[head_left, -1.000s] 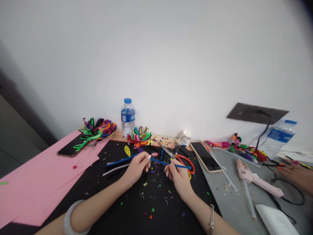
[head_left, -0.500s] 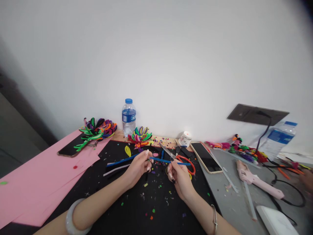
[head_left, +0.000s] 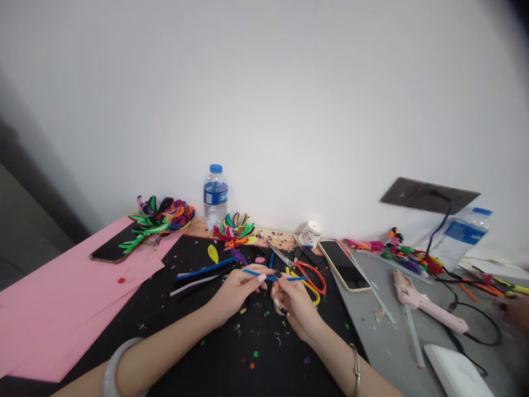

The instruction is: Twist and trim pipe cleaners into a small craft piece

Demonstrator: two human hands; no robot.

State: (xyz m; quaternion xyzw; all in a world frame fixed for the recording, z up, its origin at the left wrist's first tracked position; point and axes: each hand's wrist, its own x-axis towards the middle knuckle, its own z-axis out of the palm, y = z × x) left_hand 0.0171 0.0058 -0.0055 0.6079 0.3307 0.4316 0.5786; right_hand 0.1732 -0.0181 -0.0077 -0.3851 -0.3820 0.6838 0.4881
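My left hand (head_left: 237,289) and my right hand (head_left: 291,300) both pinch one blue pipe cleaner (head_left: 264,275), held level just above the black mat (head_left: 231,353). The two hands almost touch at its middle. A pale bangle sits on my left wrist, a thin bracelet on my right. Right behind my right hand lie red-handled scissors (head_left: 308,273) and a yellow loop. More pipe cleaners, blue, white and black (head_left: 198,275), lie left of my left hand.
Pink paper (head_left: 61,309) with a phone (head_left: 109,251) lies at left. Pipe-cleaner flowers (head_left: 163,215), (head_left: 235,227), a water bottle (head_left: 215,194) and a small tub (head_left: 309,234) line the wall. At right are another phone (head_left: 343,264), a pink glue gun (head_left: 425,303), cables and another bottle (head_left: 463,234).
Both hands drew closer together and shifted slightly left along the blue pipe cleaner. Another person's hand at the far right edge pulled almost out of view.
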